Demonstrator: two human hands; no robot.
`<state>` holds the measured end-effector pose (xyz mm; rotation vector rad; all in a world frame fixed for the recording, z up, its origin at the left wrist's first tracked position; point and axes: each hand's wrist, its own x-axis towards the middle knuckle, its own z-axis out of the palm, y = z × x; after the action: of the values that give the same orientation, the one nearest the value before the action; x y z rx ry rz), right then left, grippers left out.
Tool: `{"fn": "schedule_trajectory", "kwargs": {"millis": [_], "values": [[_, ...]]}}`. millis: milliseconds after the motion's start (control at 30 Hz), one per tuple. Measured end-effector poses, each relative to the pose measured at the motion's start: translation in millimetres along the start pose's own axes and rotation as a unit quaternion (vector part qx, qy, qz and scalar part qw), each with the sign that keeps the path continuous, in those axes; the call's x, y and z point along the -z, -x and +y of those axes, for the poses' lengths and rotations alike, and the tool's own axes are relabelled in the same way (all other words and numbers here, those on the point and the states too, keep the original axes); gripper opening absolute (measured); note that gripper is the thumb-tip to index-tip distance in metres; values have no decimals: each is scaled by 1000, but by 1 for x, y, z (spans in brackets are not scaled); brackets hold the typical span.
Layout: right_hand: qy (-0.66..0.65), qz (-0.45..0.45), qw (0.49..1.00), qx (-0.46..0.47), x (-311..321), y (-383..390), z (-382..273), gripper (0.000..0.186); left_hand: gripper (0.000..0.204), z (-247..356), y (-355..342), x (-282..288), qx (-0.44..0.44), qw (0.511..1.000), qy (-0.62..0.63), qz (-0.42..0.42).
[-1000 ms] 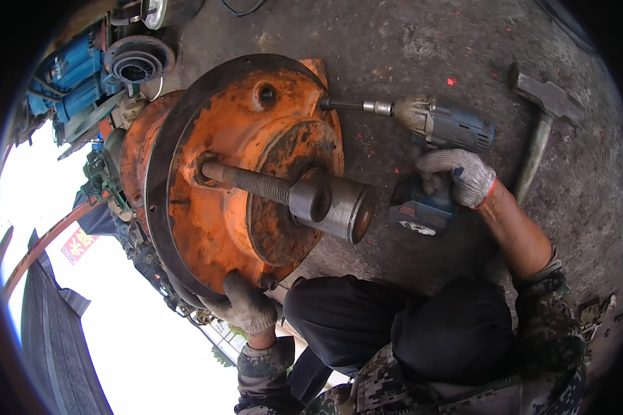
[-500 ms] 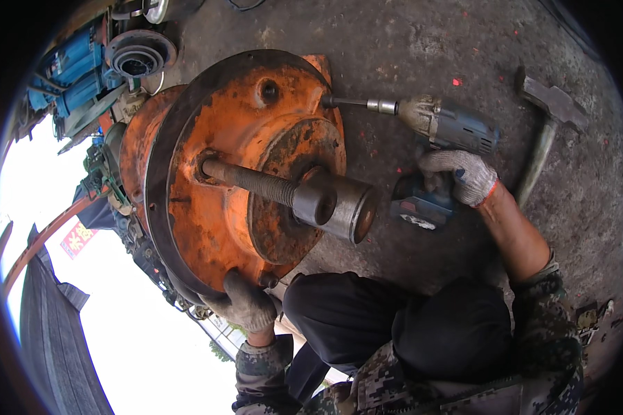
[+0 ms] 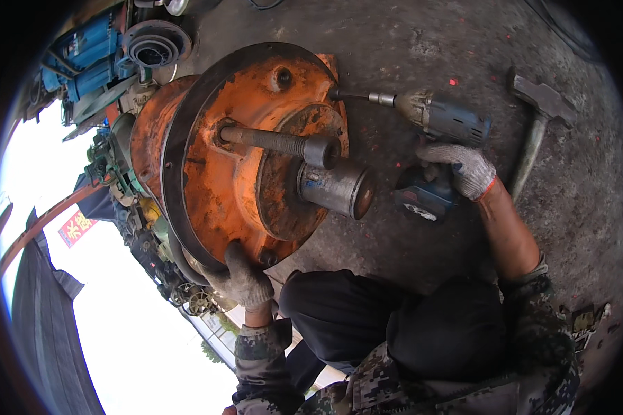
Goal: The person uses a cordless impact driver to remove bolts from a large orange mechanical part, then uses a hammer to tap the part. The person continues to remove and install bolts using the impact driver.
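Right hand: the gloved right hand (image 3: 464,169) was wrapped round the handle of a blue-grey impact driver (image 3: 457,121) at two o'clock; trigger pressure could not be told.
Left hand: the gloved left hand (image 3: 242,282) lay against the housing's lower rim, near half past six on its face; hidden fingers left it unclear whether it pinched or merely braced.
Driver nose: a bright socket (image 3: 383,99) and thin rod pointed toward nine o'clock, meeting the housing's edge.
Orange housing: the round orange housing (image 3: 221,200) sat at ten o'clock, a long bolt (image 3: 266,140) jutting from its face.
Hammer: a hammer (image 3: 529,155) lay on the floor beyond the driver, at two o'clock.
Risks: an off-line rod could slip off the fastener; sudden torque could wrench the right wrist; a rocking housing could trap the left fingers.
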<state>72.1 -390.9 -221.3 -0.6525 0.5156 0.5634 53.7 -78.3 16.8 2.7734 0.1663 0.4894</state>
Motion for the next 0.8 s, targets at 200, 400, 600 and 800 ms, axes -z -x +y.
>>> {"fn": "schedule_trajectory", "kwargs": {"millis": [200, 400, 600, 800], "values": [[22, -138, 975, 173, 59, -17, 42, 26, 65, 24, -4, -8, 37, 991, 130, -7], [-56, -100, 990, 82, 52, 10, 13, 41, 59, -16, 7, 5, 72, 995, 68, -10], [162, -221, 933, 235, 54, 75, 23, 58, 54, -38, 10, 7, 42, 989, 144, 4], [520, -200, 725, 404, -28, 106, 67, 55, 66, -62, 15, 11, 100, 923, 371, -5]]}}
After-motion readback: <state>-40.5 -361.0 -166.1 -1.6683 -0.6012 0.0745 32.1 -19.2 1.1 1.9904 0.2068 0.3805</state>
